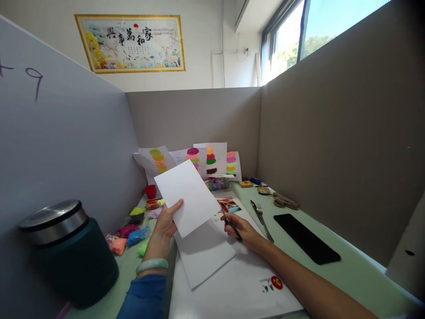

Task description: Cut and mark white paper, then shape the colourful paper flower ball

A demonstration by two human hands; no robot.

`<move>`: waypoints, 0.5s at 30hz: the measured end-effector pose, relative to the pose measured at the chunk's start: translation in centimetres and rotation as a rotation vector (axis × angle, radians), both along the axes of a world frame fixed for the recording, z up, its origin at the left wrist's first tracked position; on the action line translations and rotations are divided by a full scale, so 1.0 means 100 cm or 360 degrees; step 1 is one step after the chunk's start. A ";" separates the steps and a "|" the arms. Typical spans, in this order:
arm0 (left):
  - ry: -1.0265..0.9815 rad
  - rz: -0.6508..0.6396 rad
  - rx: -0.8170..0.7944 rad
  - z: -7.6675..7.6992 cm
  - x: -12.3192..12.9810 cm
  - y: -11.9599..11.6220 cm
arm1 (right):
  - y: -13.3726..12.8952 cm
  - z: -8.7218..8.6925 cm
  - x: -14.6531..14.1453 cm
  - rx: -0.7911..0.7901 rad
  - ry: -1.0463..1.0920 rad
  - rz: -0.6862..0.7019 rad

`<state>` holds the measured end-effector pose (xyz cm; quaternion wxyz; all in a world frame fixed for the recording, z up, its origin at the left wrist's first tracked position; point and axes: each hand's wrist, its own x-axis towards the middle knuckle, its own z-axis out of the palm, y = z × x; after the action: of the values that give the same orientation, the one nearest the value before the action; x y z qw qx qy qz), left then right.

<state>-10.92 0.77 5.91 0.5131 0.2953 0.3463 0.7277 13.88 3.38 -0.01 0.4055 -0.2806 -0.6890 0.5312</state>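
Observation:
My left hand (167,220) grips the lower left edge of a blank white sheet of paper (191,195), thumb on top, and holds it tilted above the desk. To the right, my right hand (241,228) is closed around a pair of scissors with black handles (236,230). The blades point up and left toward the sheet's right corner; whether they touch the paper I cannot tell. Beneath lies a second white sheet (207,252) on a large white printed pad (229,292).
A dark green flask (73,261) stands at left, beside several colourful packets (137,235) and a red cup (150,191). At right lie a black phone (307,238), a fork (264,221) and brown gloves (284,200). Painted sheets (212,159) lean at the back. Grey partitions (195,113) enclose the desk.

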 end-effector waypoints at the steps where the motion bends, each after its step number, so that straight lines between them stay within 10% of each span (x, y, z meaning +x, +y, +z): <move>1: 0.0000 -0.0002 0.0000 0.000 0.000 0.000 | 0.000 0.001 0.000 0.0003 -0.0002 -0.0007; 15: 0.0026 -0.0028 0.0016 -0.001 -0.002 0.001 | 0.007 -0.013 0.002 0.0117 0.0002 -0.0029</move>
<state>-11.11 0.91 5.85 0.5152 0.3070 0.3441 0.7224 14.04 4.10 -1.32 0.4206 -0.2715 -0.7052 0.5021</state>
